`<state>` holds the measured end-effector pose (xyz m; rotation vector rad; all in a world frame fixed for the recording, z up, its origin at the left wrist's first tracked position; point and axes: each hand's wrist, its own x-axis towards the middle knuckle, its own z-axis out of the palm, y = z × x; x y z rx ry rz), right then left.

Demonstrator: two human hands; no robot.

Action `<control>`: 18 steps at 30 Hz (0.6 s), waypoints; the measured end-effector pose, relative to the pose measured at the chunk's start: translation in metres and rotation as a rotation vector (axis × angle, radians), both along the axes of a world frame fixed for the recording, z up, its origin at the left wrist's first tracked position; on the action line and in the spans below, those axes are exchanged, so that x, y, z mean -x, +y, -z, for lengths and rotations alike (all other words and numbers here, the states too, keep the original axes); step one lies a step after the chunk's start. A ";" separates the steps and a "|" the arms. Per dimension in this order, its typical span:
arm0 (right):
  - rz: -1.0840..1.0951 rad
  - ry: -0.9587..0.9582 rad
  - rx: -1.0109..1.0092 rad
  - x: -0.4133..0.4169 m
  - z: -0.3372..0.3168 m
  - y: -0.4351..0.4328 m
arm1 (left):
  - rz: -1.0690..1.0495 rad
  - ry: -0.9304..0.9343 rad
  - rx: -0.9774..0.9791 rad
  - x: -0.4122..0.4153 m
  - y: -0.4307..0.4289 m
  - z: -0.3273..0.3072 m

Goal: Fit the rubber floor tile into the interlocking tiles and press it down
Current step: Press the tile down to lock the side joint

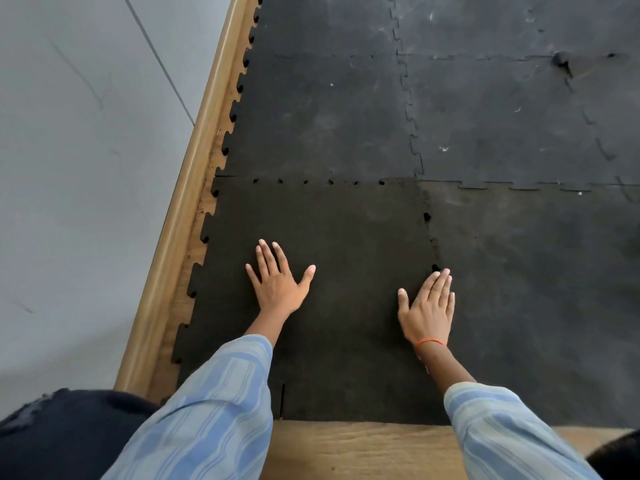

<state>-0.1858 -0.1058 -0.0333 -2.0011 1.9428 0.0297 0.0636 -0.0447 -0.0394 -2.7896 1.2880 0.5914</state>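
Two pale blue striped sleeves [214,410] fill the bottom of the frame, one at lower left and one at lower right, with dark trouser fabric [69,434] in the bottom left corner. Between the sleeves lies a strip of bare tan wooden floor [360,452].

Just above that strip begins the near edge of the dark brown square rubber floor tile [332,237], which occupies the lower centre of the frame. The left hand [278,284] lies flat on it, palm down, fingers spread wide and gripping nothing. The right hand [429,308] also lies flat and empty, fingers held close together, with its fingertips at the tile's right-hand seam; a thin orange thread bracelet [429,342] circles that wrist. The two hands are well apart.

The tile's toothed left edge shows against the wood beside a light wooden skirting board [180,230] that runs diagonally up the left side. Small dark gaps dot the tile's far seam and its right seam where the tabs meet the neighbouring pieces.

Beyond and to the right spread the scuffed, greyer black interlocking rubber tiles [485,109], their puzzle joints visible. A pale grey wall [76,150] fills the upper left of the frame
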 end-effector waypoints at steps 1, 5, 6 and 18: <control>-0.008 0.011 -0.023 0.001 0.001 -0.002 | 0.034 -0.009 0.017 0.010 -0.002 0.002; -0.025 0.033 -0.134 0.001 -0.001 -0.007 | 0.111 -0.017 0.029 0.037 -0.013 0.005; -0.029 0.027 -0.148 0.001 -0.003 -0.009 | 0.114 -0.016 0.024 0.040 -0.016 0.005; 0.214 -0.044 -0.127 0.022 -0.005 0.020 | 0.129 -0.061 0.014 0.042 -0.016 0.009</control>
